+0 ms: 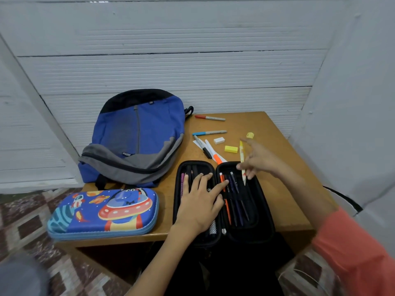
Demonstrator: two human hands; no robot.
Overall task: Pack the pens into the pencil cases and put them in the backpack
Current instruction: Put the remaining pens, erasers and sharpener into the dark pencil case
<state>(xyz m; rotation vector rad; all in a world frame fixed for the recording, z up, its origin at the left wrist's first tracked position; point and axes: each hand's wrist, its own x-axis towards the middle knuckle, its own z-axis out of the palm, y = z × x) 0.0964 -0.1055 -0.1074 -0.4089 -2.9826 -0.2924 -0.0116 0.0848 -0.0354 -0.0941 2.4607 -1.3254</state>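
Pressing down with left hand (198, 201), grip spread flat, on open black pencil case (269, 221) at worktop (284, 189) front. Pinching yellow pen (242, 152) in right hand (259, 160), tip down over case's right half.

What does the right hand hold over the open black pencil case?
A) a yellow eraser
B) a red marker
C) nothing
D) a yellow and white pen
D: the right hand pinches a yellow and white pen, its tip over the black pencil case.
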